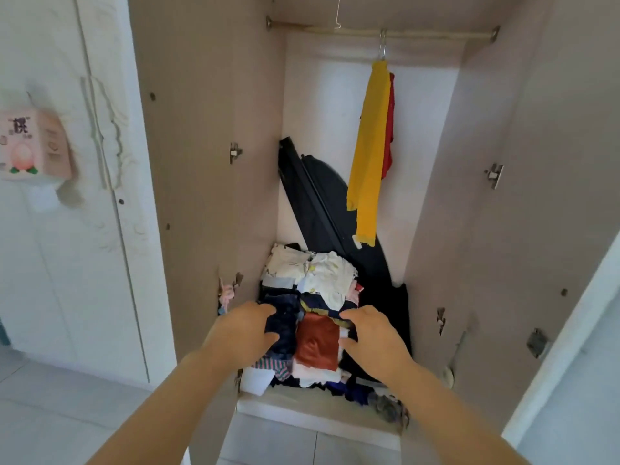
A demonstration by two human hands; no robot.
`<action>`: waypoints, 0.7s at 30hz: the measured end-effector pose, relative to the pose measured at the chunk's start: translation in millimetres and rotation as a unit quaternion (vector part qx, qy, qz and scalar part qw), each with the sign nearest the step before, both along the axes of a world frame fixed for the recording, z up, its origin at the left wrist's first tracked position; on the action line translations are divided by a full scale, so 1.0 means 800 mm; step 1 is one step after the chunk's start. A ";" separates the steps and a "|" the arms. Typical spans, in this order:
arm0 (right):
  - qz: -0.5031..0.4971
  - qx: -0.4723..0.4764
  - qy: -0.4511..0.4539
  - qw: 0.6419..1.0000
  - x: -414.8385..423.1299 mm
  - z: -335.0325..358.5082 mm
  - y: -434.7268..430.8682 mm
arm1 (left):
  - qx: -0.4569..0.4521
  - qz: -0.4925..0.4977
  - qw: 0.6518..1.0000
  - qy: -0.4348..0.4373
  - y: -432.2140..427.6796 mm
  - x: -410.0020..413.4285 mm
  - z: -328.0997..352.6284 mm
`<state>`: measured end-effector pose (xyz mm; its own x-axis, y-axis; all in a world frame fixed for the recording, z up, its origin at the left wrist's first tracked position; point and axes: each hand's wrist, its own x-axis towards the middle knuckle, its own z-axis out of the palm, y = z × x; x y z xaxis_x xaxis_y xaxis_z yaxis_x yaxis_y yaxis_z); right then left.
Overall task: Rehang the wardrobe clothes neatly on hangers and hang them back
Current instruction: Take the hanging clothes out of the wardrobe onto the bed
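Reaching left hand (246,333), right hand (375,337), both open, over clothes pile (318,340)

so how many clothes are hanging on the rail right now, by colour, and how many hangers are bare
yellow garment hanging on the rail: 1
red garment hanging behind it: 1
bare thin wire hanger on the wooden rail: 1
total: 3

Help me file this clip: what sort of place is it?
Probably a bedroom at home, at an open wardrobe: a hanging rail with a yellow garment, and a pile of clothes on its floor under both hands.
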<state>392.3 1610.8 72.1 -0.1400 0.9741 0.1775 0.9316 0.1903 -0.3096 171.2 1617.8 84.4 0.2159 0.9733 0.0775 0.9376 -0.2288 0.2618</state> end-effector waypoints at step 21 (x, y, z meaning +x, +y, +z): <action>-0.009 0.193 0.037 0.981 0.076 0.202 0.466 | 0.210 -0.059 0.973 -0.079 0.488 0.097 0.185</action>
<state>452.8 1983.5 233.8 -0.0956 0.8349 0.5420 0.9138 0.2895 -0.2848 248.8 2008.2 232.3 0.2780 0.8180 0.5035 0.8536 -0.4508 0.2610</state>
